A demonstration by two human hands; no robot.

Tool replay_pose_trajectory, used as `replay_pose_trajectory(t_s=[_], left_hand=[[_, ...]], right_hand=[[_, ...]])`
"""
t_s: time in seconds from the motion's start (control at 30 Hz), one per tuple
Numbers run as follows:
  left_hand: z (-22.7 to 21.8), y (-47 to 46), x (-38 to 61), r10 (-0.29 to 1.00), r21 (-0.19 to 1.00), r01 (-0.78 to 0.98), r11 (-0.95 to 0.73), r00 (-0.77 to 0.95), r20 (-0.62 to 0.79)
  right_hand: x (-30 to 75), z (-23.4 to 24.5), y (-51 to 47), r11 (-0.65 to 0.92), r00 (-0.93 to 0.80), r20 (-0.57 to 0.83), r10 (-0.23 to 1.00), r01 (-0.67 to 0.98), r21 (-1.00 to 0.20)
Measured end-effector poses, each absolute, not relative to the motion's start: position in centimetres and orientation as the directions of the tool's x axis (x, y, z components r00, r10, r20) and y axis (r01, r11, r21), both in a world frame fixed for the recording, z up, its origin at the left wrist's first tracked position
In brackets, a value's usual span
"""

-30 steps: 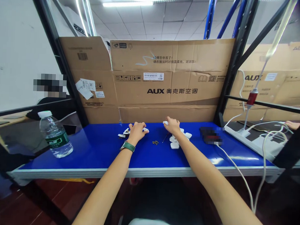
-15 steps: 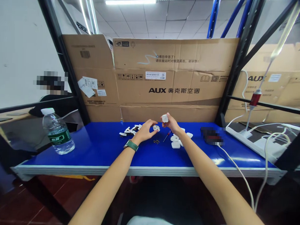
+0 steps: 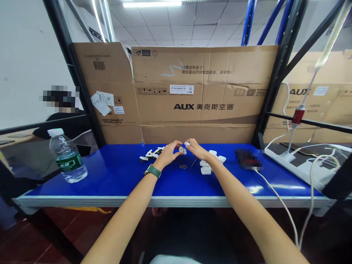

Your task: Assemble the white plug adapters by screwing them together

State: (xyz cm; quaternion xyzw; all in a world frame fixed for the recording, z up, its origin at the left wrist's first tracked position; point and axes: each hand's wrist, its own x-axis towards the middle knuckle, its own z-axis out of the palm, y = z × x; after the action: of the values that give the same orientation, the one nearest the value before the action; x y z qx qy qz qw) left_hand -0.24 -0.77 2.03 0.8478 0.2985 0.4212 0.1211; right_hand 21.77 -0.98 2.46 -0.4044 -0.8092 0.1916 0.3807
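Observation:
My left hand (image 3: 167,154), with a green watch on its wrist, holds a small white plastic plug part (image 3: 182,150) above the blue table (image 3: 111,176). My right hand (image 3: 196,149) meets it from the right and pinches another small white piece (image 3: 187,143) against it. A pile of white plug covers (image 3: 211,162) lies just right of my right wrist. A pile of white-and-metal plug parts (image 3: 152,153) lies left of my left hand. Several small brass screws (image 3: 182,167) and a thin red screwdriver (image 3: 194,162) rest on the table below my hands.
A water bottle (image 3: 67,157) stands at the table's left end. A dark blurred object (image 3: 247,159) with a white cable lies at the right, next to a white power strip (image 3: 293,167). Cardboard boxes (image 3: 200,94) wall off the back. A person sits at far left.
Both hands lifted off the two piles, each with a small white part. They then came together over the screws, where the two parts now meet.

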Motion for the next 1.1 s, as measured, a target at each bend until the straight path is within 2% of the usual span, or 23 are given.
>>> replay_pose_trajectory(t_s=[0.23, 0.4, 0.6, 0.73, 0.93, 1.1], left_hand=[[1.9, -0.8, -0.1, 0.589, 0.39, 0.452, -0.802, 0.489, 0.644], [1.8, -0.8, -0.1, 0.583, 0.414, 0.418, -0.809, 0.471, 0.662], [1.7, -0.4, 0.0, 0.587, 0.446, 0.385, -0.808, 0.455, 0.67], [1.8, -0.3, -0.1, 0.586, 0.465, 0.359, -0.809, 0.436, 0.683], [1.8, -0.2, 0.0, 0.601, 0.548, 0.248, -0.799, 0.362, 0.712], [1.7, 0.1, 0.4, 0.665, 0.648, 0.164, -0.743, 0.287, 0.69]], right_hand=[[21.4, 1.7, 0.0, 0.625, -0.39, 0.488, 0.781, 0.51, -0.592], [21.4, 1.9, 0.0, 0.704, -0.456, 0.537, 0.71, 0.446, -0.553], [21.4, 1.8, 0.0, 0.644, -0.443, 0.489, 0.752, 0.332, -0.689], [21.4, 1.8, 0.3, 0.628, -0.412, 0.512, 0.754, 0.221, -0.746], [21.5, 2.4, 0.3, 0.616, -0.362, 0.55, 0.753, 0.092, -0.782], [21.4, 2.7, -0.2, 0.629, -0.306, 0.571, 0.762, 0.14, -0.765]])
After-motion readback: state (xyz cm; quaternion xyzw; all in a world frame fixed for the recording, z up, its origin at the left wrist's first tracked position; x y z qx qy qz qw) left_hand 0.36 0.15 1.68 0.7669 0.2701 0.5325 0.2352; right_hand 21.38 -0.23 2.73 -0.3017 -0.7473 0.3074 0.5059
